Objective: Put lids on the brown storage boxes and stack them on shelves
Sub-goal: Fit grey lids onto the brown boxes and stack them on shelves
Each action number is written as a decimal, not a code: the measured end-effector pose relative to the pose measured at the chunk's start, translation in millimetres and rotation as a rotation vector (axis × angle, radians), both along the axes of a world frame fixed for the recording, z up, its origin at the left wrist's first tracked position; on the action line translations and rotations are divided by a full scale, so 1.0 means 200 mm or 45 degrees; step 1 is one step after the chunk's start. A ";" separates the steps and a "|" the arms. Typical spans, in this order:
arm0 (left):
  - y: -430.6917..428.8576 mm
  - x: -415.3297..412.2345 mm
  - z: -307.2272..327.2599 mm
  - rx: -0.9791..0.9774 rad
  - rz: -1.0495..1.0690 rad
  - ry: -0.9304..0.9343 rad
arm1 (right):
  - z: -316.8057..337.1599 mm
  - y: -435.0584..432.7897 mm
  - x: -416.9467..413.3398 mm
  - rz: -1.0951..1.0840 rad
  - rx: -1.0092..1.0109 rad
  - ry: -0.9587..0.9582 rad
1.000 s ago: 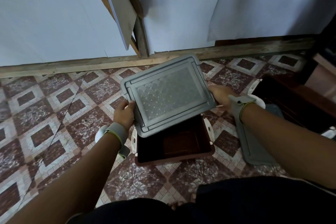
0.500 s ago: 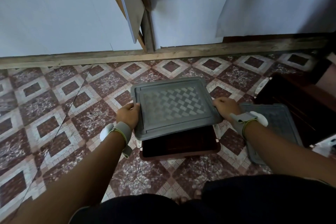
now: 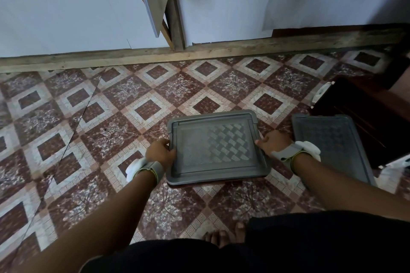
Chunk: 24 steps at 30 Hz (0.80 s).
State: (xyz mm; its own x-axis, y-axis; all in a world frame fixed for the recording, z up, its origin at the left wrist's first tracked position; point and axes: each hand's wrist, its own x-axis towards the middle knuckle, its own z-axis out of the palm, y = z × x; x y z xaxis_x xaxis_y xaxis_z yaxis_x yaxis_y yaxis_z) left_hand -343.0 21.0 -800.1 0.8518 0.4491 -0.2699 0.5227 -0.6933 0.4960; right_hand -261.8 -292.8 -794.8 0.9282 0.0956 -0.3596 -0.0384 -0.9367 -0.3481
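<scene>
Grey lid [image 3: 216, 146] sits flat on the brown storage box [image 3: 206, 184] on the tiled floor [image 3: 88, 139], right in front of me. The box is almost fully covered. Only a thin brown strip shows under the lid's near edge, so I can't see what's in it.

Second grey lid [image 3: 330, 144] lies flat on the floor just right of the first. Behind it, at the right edge of the view, is another brown box [image 3: 355, 115], uncovered, with a white latch [image 3: 321, 93] on its left side. Its inside is too dark to tell the contents.

My left hand [image 3: 160, 153] grasps the lid's left edge, fingers curled onto the rim. My right hand [image 3: 274, 143] grasps the right edge, with fingers on the rim near the corner. Both are on the lid and neither is released.

Grey wristbands carry white units, one on the left wrist [image 3: 142, 168] and one on the right [image 3: 297, 150]. A wooden beam [image 3: 199, 53] runs along the wall base beyond the box.
</scene>
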 end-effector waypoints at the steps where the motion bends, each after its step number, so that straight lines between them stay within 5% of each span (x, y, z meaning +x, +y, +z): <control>1: 0.00 -0.01 -0.01 0.000 0.001 -0.002 | 0.00 0.01 -0.01 0.021 0.000 -0.006; 10: 0.03 -0.03 -0.08 0.020 -0.014 0.110 | -0.09 0.02 0.01 0.036 0.112 -0.046; 19: -0.02 0.02 -0.09 0.137 -0.211 0.144 | -0.06 -0.06 0.05 0.118 -0.055 0.301; 24: 0.00 0.02 -0.13 0.163 -0.177 0.094 | -0.12 -0.06 0.05 0.036 -0.117 0.140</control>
State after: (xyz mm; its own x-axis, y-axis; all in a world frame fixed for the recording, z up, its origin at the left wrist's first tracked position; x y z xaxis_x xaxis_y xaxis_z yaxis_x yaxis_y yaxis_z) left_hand -338.3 20.6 -826.2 0.8879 0.3632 -0.2822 0.4493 -0.8162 0.3632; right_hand -251.3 -305.7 -817.9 0.8800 0.0833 -0.4676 -0.0447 -0.9656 -0.2562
